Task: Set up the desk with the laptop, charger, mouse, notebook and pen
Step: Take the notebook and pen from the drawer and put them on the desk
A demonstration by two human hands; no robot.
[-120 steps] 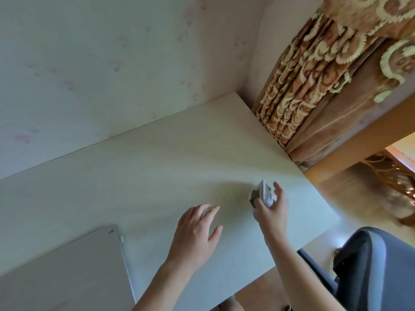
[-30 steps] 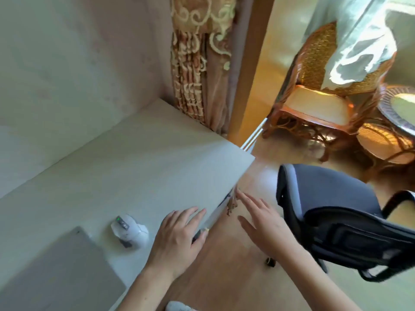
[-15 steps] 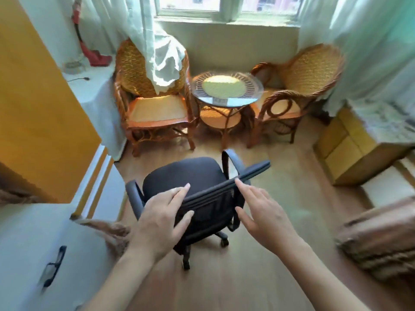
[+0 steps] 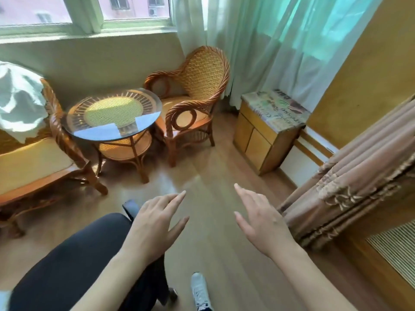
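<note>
While both hands hover empty, no task item shows

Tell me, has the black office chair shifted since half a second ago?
Cannot tell. The camera swung right, so the office chair now sits lower left, farther from the round glass table in view, but that may be only the head turning.

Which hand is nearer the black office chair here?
Left. The left hand hovers open right over the black office chair back edge; the right hand is open over bare floor, well off to the chair's right.
</note>
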